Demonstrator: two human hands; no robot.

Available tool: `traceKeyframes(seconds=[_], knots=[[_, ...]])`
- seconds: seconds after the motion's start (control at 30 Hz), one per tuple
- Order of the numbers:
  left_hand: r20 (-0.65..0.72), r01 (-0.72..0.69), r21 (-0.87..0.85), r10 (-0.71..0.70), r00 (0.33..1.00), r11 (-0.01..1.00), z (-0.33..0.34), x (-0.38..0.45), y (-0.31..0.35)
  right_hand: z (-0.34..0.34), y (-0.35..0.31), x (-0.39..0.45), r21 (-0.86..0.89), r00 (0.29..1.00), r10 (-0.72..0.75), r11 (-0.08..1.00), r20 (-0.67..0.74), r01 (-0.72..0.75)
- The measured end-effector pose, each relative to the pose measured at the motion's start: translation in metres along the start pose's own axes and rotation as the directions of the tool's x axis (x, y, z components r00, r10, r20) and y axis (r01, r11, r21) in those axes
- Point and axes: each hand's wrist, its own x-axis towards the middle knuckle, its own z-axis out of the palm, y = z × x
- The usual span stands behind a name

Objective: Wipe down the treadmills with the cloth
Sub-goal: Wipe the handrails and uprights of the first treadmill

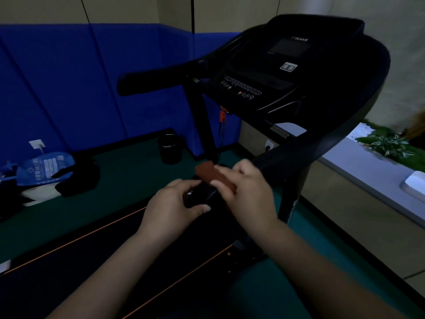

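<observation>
Now both hands work the right handrail (305,155): right hand (249,192) grips the reddish cloth (212,177), left hand (171,203) clasps its dark end; next, probably rubbing upward.

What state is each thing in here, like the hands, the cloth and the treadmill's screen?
Left hand: fingers curled round a dark object, too dim to identify.
Right hand: grips the cloth.
Cloth: reddish-brown, bunched, held near the treadmill's right handrail.
Treadmill screen: dark.
Black cup: upright on the floor.
Blue bag: lying on the floor.
</observation>
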Motion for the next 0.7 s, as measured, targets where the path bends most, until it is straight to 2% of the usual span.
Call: traceKeyframes(seconds=[0.13,0.2,0.3,0.37,0.4,0.47,0.57,0.63,0.7], knots=[[0.045,-0.003,0.003,0.003,0.999,1.0,-0.005,0.002,0.003,-0.014,0.045,0.016,-0.06,0.962,0.253,0.964,-0.098,-0.26],[0.05,-0.002,0.008,0.001,0.999,1.0,-0.005,0.003,0.004,-0.01,0.035,0.013,-0.037,0.964,0.242,0.968,-0.114,-0.247],[0.061,-0.009,0.029,0.007,0.998,1.0,-0.006,0.004,0.005,0.004,-0.002,-0.003,0.018,0.995,0.084,0.996,-0.049,-0.083],[0.071,-0.019,0.038,0.016,0.997,0.999,-0.007,0.004,0.006,0.004,-0.004,-0.005,0.007,0.999,0.02,1.0,-0.025,-0.02],[0.075,-0.025,0.036,0.023,0.997,0.999,-0.008,0.004,0.007,0.0,0.005,-0.001,-0.018,0.998,0.043,0.999,-0.039,-0.044],[0.076,-0.039,0.033,0.037,0.996,0.999,-0.009,0.004,0.008,-0.009,0.035,0.01,-0.03,0.977,0.195,0.98,-0.085,-0.198],[0.07,-0.065,0.0,0.065,0.995,0.998,-0.008,0.005,0.015,-0.014,0.062,0.015,0.068,0.902,0.392,0.92,-0.181,-0.386],[0.064,-0.09,-0.01,0.091,0.994,0.996,-0.005,0.009,0.023,-0.005,0.051,0.004,0.144,0.879,0.424,0.905,-0.218,-0.401],[0.058,-0.116,-0.001,0.116,0.992,0.993,-0.001,0.014,0.029,0.008,0.028,-0.017,0.235,0.895,0.395,0.908,-0.206,-0.347]])
